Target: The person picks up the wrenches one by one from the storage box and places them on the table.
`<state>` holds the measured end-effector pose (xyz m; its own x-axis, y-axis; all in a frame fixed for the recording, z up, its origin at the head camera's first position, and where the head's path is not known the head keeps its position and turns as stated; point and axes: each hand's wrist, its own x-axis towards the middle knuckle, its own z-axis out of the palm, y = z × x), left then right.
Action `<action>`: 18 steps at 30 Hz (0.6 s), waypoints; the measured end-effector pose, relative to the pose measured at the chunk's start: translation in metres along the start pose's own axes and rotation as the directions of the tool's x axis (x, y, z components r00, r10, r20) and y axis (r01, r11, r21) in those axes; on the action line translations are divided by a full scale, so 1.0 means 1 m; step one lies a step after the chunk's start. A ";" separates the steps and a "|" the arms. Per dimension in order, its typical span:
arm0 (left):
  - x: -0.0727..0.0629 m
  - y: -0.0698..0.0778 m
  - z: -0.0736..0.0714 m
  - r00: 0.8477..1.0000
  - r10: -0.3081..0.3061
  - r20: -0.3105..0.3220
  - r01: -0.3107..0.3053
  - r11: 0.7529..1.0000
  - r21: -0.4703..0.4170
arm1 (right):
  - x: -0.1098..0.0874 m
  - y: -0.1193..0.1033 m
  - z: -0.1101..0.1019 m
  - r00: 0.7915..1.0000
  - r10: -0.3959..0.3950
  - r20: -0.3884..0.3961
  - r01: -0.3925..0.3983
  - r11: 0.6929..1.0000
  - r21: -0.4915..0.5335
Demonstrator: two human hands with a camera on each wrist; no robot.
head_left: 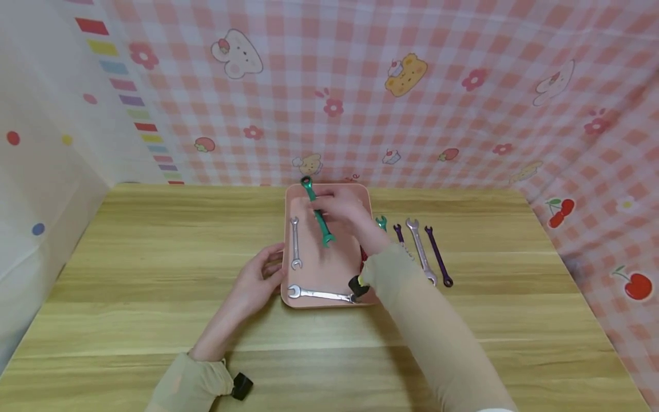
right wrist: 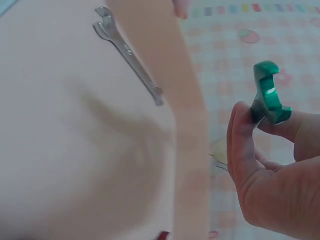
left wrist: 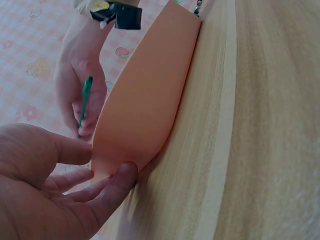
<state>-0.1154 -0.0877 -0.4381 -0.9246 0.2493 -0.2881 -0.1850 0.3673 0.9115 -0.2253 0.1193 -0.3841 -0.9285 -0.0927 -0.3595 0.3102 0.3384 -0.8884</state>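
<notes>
My right hand (head_left: 341,206) pinches a green combination wrench (head_left: 320,221) above the far half of a pink tray (head_left: 329,272). The ring end points away and the open jaw toward me; in the right wrist view the green open end (right wrist: 270,95) sticks up from the fingertips. My left hand (head_left: 259,278) rests against the tray's left side, its thumb and fingers touching the outer wall (left wrist: 145,85) with loosely bent fingers. Inside the tray, a small silver wrench (head_left: 296,243) lies along the left side and a larger silver wrench (head_left: 321,295) along the near side.
Right of the tray lie several wrenches on the wooden table (head_left: 170,257): a green one (head_left: 381,222), a short purple one (head_left: 398,230), a silver one (head_left: 421,252) and a long purple one (head_left: 439,256). The right forearm partly hides them and a red piece (head_left: 363,255) in the tray.
</notes>
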 end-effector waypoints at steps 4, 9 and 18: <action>0.000 0.001 0.000 1.000 0.007 0.001 -0.007 1.000 0.003 | -0.012 0.000 -0.013 1.000 -0.027 -0.014 0.028 0.997 0.076; 0.001 0.002 0.000 1.000 -0.001 0.002 0.001 1.000 -0.001 | -0.035 0.003 -0.037 0.997 -0.074 0.008 0.073 0.990 0.123; -0.001 0.001 0.000 1.000 -0.005 -0.005 0.005 1.000 0.003 | -0.073 0.029 -0.080 0.988 -0.144 -0.061 0.154 0.967 0.205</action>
<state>-0.1149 -0.0874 -0.4369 -0.9254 0.2428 -0.2911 -0.1884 0.3716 0.9091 -0.1649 0.2109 -0.3612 -0.9742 -0.0829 -0.2098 0.1991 0.1208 -0.9725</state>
